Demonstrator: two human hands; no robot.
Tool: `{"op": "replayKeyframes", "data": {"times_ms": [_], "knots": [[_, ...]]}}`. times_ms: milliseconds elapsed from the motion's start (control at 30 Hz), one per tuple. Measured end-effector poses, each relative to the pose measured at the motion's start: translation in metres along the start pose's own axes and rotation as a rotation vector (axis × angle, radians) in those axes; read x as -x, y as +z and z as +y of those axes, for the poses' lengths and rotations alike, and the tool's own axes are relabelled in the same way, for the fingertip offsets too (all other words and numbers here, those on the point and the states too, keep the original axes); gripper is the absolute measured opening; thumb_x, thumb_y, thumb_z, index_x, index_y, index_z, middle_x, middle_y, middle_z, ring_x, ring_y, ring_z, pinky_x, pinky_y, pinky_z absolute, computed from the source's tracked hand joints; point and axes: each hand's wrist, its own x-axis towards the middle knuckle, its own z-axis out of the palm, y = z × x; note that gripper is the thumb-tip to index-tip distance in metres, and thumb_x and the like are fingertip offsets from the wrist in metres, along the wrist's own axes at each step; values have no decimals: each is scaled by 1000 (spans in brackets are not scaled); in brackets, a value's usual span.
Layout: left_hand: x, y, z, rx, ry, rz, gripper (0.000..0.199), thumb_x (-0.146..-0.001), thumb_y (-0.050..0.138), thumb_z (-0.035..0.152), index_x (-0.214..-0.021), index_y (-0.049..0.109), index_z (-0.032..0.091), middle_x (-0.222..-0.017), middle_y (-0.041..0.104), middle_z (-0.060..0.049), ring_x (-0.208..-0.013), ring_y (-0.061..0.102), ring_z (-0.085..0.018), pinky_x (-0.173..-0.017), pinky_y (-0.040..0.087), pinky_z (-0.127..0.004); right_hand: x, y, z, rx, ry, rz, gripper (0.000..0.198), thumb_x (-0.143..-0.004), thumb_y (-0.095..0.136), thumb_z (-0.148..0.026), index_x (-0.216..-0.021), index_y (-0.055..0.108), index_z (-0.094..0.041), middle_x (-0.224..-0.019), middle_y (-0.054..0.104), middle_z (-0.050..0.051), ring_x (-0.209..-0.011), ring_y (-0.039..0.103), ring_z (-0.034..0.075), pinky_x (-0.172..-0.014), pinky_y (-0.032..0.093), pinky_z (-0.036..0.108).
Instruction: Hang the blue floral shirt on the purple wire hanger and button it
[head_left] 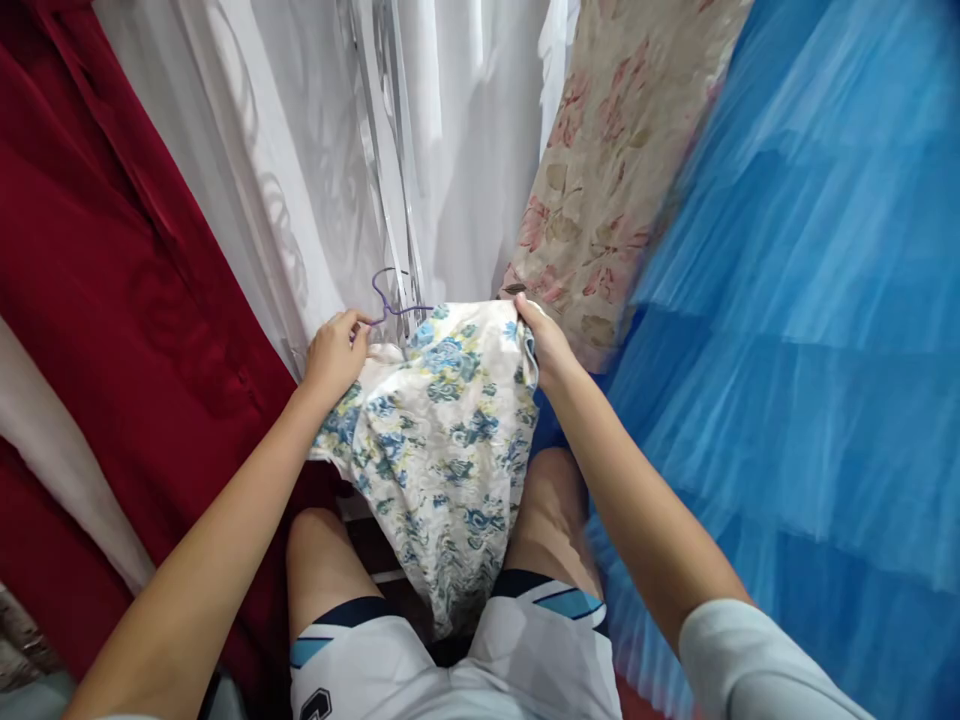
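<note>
A white garment with blue and green flowers hangs between my hands, its lower part draped down between my knees. My left hand is closed at its left upper edge, fingers pinching one arm of a thin purple hanger. The hanger's hook points up and away from me, and part of its bar goes behind the cloth. At the right upper corner, my right hand grips the garment, thumb on top and the other fingers hidden behind the fabric.
Long dark red cloth hangs on the left. White drapes with shiny ribbons hang ahead. A beige dress with pink flowers and a tiered blue tulle skirt hang close on the right.
</note>
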Motion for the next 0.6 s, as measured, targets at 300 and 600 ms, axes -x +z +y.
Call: {"op": "replayKeyframes", "data": {"times_ms": [300,600], "knots": [[73,61,-46,561,-417,253,30,-92,34,47,-102,49,24,-67,47,2,-58,51,-16,-61,43,-28,170,54,17,323,-211,-1198,94,-69,83,-39,-151,35,-34,-147,47,7,-129,52,27,-110,41,39],[124,30,41,1194,-448,-39,23,-82,60,25,-105,59,27,-95,58,-4,-68,55,-13,-65,46,-29,152,-20,119,295,42,-477,54,-96,49,-47,-148,38,-38,-157,34,3,-144,32,26,-118,26,50]]}}
